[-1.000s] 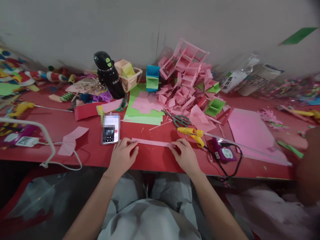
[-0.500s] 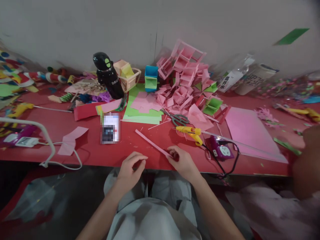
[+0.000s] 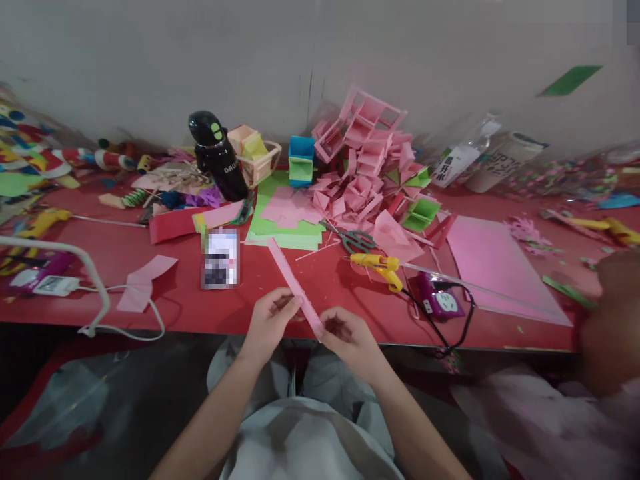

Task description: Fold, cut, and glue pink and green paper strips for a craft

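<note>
One pink paper strip (image 3: 287, 271) slants mid-frame, pinched partway along by the fingers of the left hand (image 3: 269, 323) and at its lower end by the right hand (image 3: 353, 339), while upper left of centre a cream basket (image 3: 259, 171) holds a yellow piece (image 3: 256, 148).

- A pink paper strip (image 3: 293, 283), long, narrow and flat, was nearly straight along its length, and its end pointed away from the person was cut off bluntly.
- It slanted over the red tabletop (image 3: 215, 313), with the far end toward the left and the near end toward the right, close to the front edge.
- The right hand (image 3: 351, 338) pinched its near end; the left hand (image 3: 270, 323) had its thumb against it partway along.
- Its far half stuck out free beyond the fingers.
</note>
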Tool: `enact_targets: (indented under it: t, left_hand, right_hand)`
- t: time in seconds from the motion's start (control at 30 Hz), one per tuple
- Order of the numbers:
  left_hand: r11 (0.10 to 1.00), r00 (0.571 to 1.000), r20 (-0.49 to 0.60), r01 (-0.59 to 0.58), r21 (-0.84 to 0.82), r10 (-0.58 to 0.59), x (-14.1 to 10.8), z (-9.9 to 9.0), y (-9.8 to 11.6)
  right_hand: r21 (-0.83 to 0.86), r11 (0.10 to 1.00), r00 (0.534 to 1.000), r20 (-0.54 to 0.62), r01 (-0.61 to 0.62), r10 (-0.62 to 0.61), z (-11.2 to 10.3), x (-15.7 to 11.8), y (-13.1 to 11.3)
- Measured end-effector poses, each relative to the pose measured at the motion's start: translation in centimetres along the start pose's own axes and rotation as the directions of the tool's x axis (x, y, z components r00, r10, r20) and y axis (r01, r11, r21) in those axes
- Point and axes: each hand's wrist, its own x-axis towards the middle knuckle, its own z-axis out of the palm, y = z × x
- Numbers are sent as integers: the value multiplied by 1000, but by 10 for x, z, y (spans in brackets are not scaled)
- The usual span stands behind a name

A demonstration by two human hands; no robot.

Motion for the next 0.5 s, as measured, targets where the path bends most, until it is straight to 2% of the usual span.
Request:
enact_targets:
  t: [0.13, 0.3, 0.37, 0.5]
  left_hand:
    - [998, 999, 25, -45, 35, 44, 9, -3, 7]
    - [996, 996, 31, -87, 6, 87, 18, -1, 8]
    - [996, 995, 29, -93, 1, 93, 20, -1, 9]
    - [996, 995, 54, -86, 12, 85, 23, -3, 14]
  right_hand:
    - [-44, 999, 999, 51, -6, 9, 1, 10, -3]
    - [-86, 996, 999, 24, 25, -23, 3, 18, -2]
    - [-80, 996, 999, 45, 31, -28, 2, 21, -2]
    - [-50, 987, 988, 19, 153, -152, -5, 34, -7]
